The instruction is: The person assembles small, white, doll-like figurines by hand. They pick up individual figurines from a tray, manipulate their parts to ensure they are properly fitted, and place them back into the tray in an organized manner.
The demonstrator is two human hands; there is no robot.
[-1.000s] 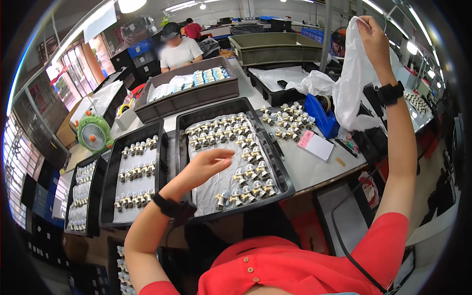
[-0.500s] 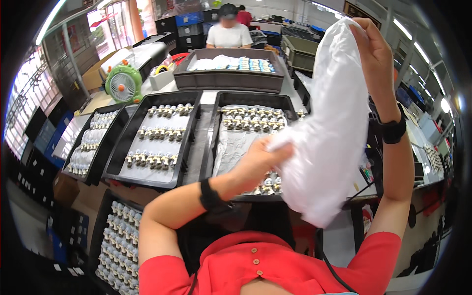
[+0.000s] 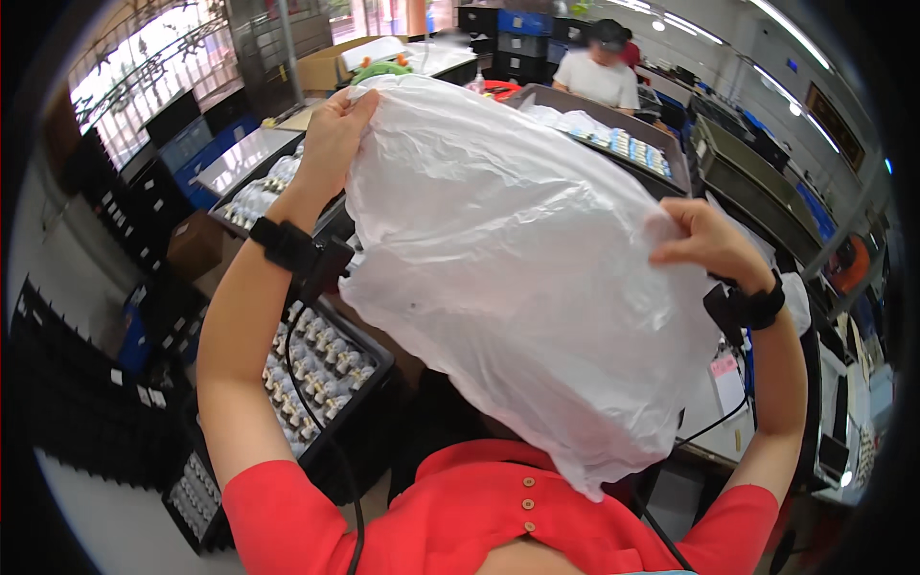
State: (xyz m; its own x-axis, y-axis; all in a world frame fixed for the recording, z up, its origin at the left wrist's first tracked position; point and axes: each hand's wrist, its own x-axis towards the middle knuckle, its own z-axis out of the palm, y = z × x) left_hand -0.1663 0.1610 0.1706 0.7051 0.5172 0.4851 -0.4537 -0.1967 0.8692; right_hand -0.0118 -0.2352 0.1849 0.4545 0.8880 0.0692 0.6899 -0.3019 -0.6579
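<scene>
A large, thin, crinkled white plastic sheet (image 3: 517,249) hangs spread between my hands and slants down toward my lap. My left hand (image 3: 343,125) pinches its upper left corner, raised high. At its right edge, my right hand (image 3: 709,240) grips the plastic between thumb and fingers, lower than the left. Whether it is a single layer or a bag, I cannot tell. Behind it, most of the worktable and its trays are hidden. Below my left forearm, a black tray (image 3: 376,388) holds rows of small white-and-grey figurines (image 3: 321,359).
Another tray of small figurines (image 3: 264,192) shows at the far left of the table. Beyond the sheet stands a large grey-brown bin (image 3: 676,163) with blue-and-white pieces. A person (image 3: 599,77) in a white top sits behind it. Stacked olive crates (image 3: 747,172) stand at right.
The sheet went from bunched upright on the right to spread wide across the middle. My left hand moved up and left; my right hand came down. The view has turned left.
</scene>
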